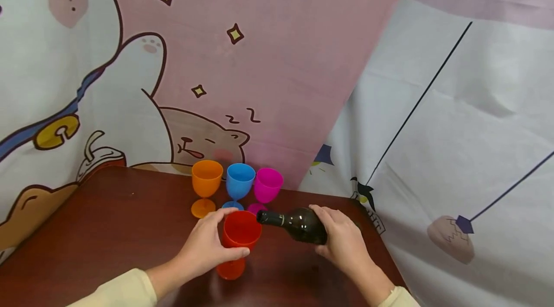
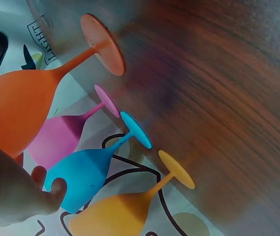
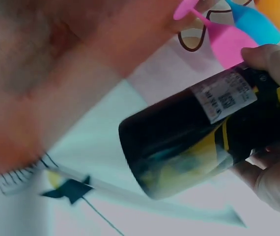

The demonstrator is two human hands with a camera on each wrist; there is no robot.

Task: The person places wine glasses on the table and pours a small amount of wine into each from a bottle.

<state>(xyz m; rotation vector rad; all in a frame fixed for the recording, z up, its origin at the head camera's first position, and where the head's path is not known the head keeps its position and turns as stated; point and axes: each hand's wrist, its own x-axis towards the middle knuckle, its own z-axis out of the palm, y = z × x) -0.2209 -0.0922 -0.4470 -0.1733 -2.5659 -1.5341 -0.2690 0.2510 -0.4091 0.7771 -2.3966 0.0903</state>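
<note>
My left hand (image 1: 203, 247) grips the bowl of a red plastic goblet (image 1: 242, 232), thumb at the near side and fingers at the far side. Its stem and round foot show below; whether the foot touches the table I cannot tell. A dark wine bottle (image 1: 305, 226) lies nearly level in my right hand (image 1: 344, 239), which holds it round the body. The bottle's mouth points left, at the right edge of the red goblet's rim. In the right wrist view, a white label with a printed code (image 3: 224, 96) shows on the bottle. No liquid is visible.
Behind the hands stand an orange goblet (image 1: 207, 179), a blue goblet (image 1: 240, 182) and a pink goblet (image 1: 268, 185) in a row on the brown wooden table (image 1: 130, 230). A printed cloth (image 1: 294, 66) with cartoon animals hangs along the table's back and right edges.
</note>
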